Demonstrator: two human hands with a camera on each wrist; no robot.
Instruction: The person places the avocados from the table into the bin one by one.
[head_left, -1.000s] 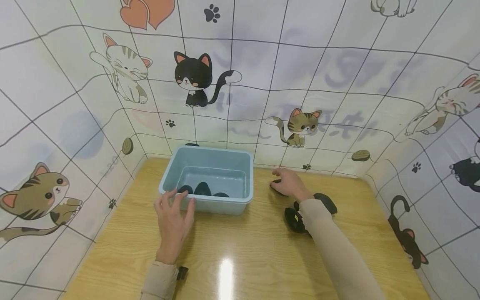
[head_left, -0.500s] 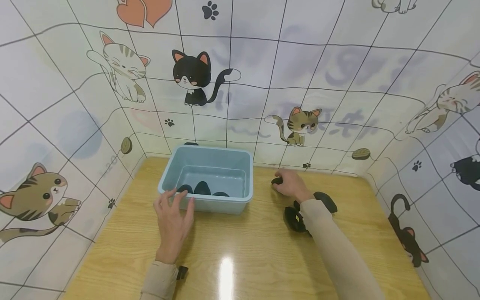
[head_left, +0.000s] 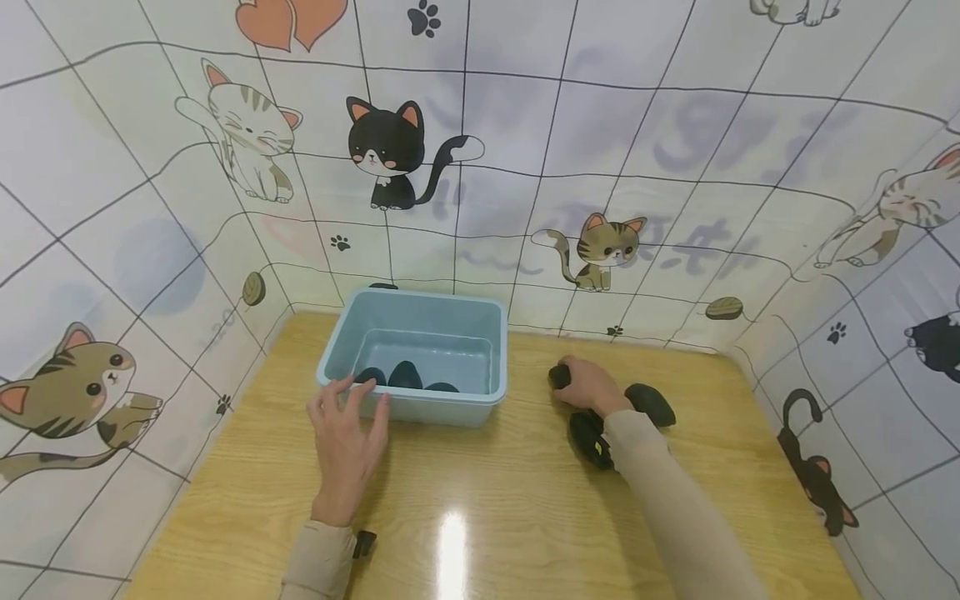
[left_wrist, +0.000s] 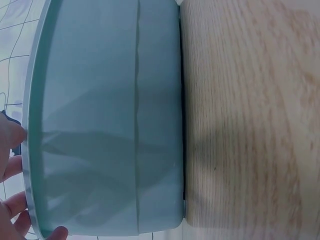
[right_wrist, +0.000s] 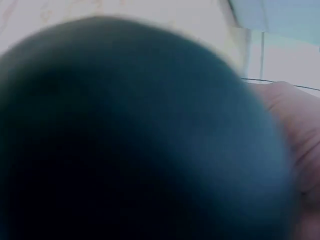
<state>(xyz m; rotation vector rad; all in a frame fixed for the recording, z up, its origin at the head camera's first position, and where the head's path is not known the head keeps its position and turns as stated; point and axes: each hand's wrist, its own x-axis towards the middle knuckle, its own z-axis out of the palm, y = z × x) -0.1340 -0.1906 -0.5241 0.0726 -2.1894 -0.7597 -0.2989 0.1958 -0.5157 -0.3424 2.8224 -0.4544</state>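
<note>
Your right hand [head_left: 592, 389] clamps its fingers on a black piece [head_left: 558, 377] right of the bin [head_left: 435, 412], partly covering it; a dark shape [right_wrist: 145, 140], too blurred to identify, fills much of the right wrist view. Your left hand [head_left: 348, 442], fingers apart, touches the bin's near rim, whose wall partly hides three inside pieces [head_left: 405, 377]; your sleeve [head_left: 675, 492] obscures others [head_left: 588, 442].

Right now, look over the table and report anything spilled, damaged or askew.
Nothing stands out: the blue bin sits upright, and no spill or damage shows, though the right sleeve partly hides some dark objects.
</note>
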